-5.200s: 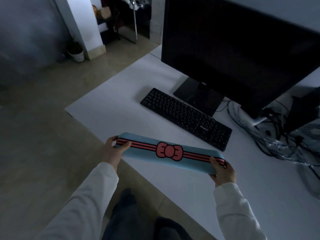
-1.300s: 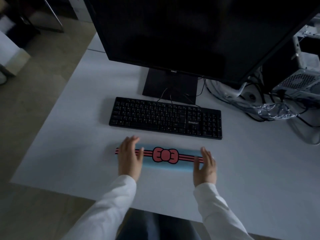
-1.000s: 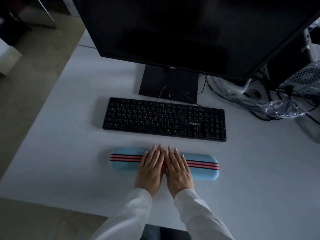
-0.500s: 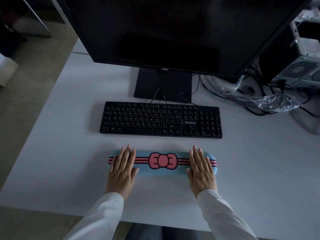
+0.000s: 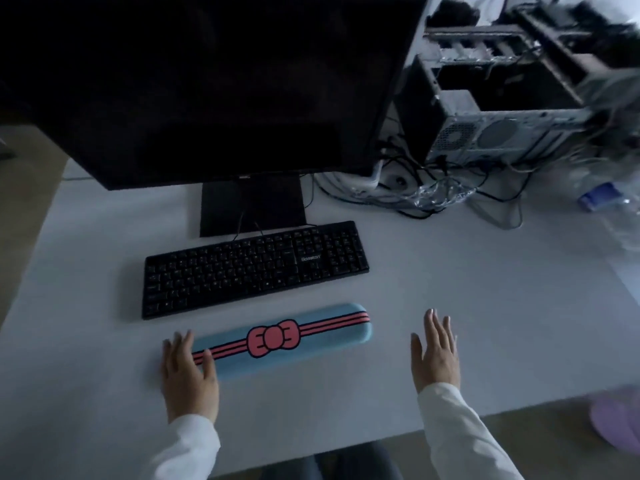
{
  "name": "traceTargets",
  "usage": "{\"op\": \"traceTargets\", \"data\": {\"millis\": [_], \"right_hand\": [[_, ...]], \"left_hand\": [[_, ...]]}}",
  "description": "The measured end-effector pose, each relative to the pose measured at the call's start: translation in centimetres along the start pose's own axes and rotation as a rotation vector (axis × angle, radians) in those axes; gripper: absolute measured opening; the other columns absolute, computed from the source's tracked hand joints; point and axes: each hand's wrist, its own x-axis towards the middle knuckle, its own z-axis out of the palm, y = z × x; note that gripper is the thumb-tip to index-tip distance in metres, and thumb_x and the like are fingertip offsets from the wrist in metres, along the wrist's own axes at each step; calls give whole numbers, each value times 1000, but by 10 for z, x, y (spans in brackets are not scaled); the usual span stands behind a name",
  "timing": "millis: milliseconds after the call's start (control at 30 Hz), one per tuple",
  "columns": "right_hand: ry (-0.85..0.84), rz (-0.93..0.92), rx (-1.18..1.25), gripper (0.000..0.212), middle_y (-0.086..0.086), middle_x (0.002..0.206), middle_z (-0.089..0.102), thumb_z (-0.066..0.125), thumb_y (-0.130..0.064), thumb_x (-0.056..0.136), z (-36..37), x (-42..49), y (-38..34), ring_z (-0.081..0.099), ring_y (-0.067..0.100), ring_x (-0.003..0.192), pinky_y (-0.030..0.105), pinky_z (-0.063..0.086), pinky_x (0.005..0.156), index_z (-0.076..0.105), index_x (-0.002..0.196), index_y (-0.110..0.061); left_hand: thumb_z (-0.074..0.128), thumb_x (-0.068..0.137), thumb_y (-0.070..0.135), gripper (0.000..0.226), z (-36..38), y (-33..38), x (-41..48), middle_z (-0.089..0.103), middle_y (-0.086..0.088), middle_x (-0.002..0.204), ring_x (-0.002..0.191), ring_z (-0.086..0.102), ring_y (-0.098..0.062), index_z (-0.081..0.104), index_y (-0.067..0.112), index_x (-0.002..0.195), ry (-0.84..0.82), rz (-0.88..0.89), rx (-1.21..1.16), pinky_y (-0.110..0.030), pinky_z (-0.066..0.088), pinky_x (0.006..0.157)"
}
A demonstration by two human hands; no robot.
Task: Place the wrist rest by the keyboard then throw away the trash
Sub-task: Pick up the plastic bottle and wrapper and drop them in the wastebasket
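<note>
Now the blue wrist rest [image 5: 282, 342] lies flat just in front of the keyboard [image 5: 254, 268]. Left hand [image 5: 188, 374] spread on its left end; right hand [image 5: 437, 355] spread, beside it, apart.

dark monitor [image 5: 221, 81] on white desk [image 5: 467, 306], open computer case [image 5: 502, 109] with tangled cables [image 5: 433, 192] beside

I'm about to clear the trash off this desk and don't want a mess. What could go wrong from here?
1. The crumpled clear plastic lies tangled among the cables; pulling it could tug a plug.
2. The left hand rests on the wrist rest, which sits slightly off the keyboard; lifting carelessly might shift it.
3. The right hand hovers open, holding nothing.
</note>
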Motion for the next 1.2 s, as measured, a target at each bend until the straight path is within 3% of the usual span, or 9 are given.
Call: {"op": "traceTargets", "data": {"millis": [100,267,400,567,800,1200], "right_hand": [[43,76,190,51,14,151,34,48,-11,91,-31,1,12,25,27,144,34,21,116,36,140,-5],[153,203,360,49,18,141,45,53,-8,88,-89,-2,69,44,32,131,33,33,108,44,135,-3],[155,248,424,49,17,135,49,54,-12,87,-128,-9,132,52,32,122,42,44,103,44,135,-6],[197,313,476,46,13,130,54,57,-12,86,-165,-22,196,53,26,121,29,41,101,49,130,-7],[274,403,500,41,15,123,60,62,-16,83,-200,-25,263,54,27,119,41,46,100,57,122,-3],[306,490,520,42,10,120,63,65,-20,82,-253,64,350,54,24,119,37,43,102,57,120,-5]], "left_hand": [[48,89,5,43,23,48,-25,37,-22,148,144,23,-33,45,-3,131,-77,62,-74,-44,19,118],[57,80,-5,36,88,118,-85,52,-36,127,127,42,-50,55,-11,116,-235,199,-69,-53,31,109],[57,79,-5,35,135,181,-150,57,-35,120,118,51,-46,57,-12,113,-390,260,-79,-47,35,104],[53,86,6,37,178,249,-228,51,-28,130,128,44,-36,52,-4,121,-566,319,-85,-36,29,106],[50,89,11,38,219,323,-295,48,-22,135,130,41,-33,49,0,125,-735,380,-102,-29,28,103],[51,89,13,37,326,441,-314,50,-24,134,128,47,-35,49,0,123,-825,354,-177,-41,37,107]]}}
